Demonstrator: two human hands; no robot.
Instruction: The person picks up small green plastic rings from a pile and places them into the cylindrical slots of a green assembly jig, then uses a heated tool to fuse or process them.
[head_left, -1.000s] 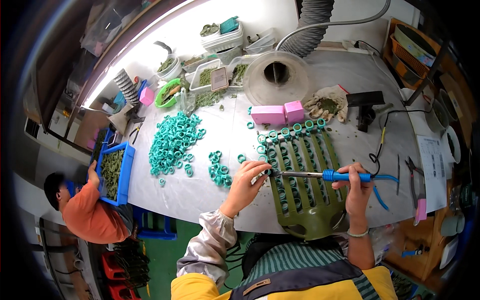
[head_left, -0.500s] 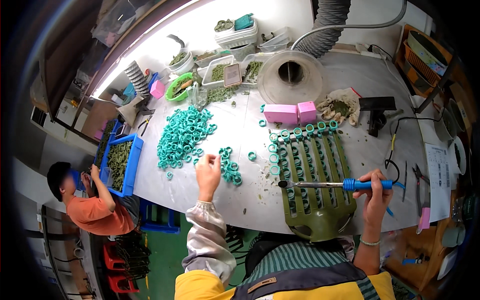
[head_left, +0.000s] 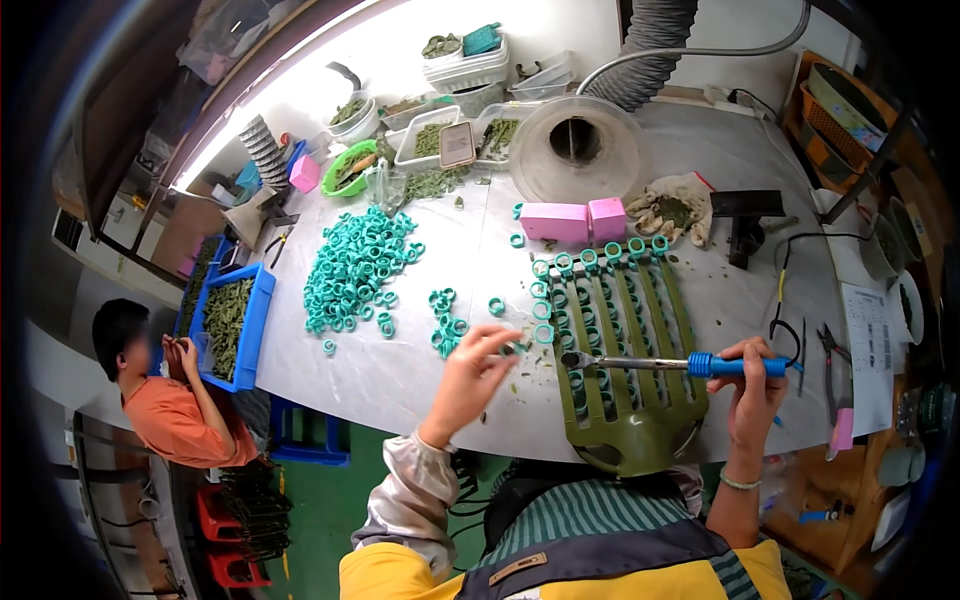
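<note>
Blue-hdl tool [head_left: 672, 364] grasped in RH [head_left: 752, 385], tip over olive rack's [head_left: 632, 435] 9 o'clk side | LH [head_left: 468, 388] by teal ring [head_left: 511, 349] at 1–2 o'clk, grip can't tell | ring pile [head_left: 362, 270] LH's 10–11 o'clk

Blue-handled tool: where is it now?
In the head view, the blue-handled tool is right of centre, in the right hand, extending over the green frame.
</note>
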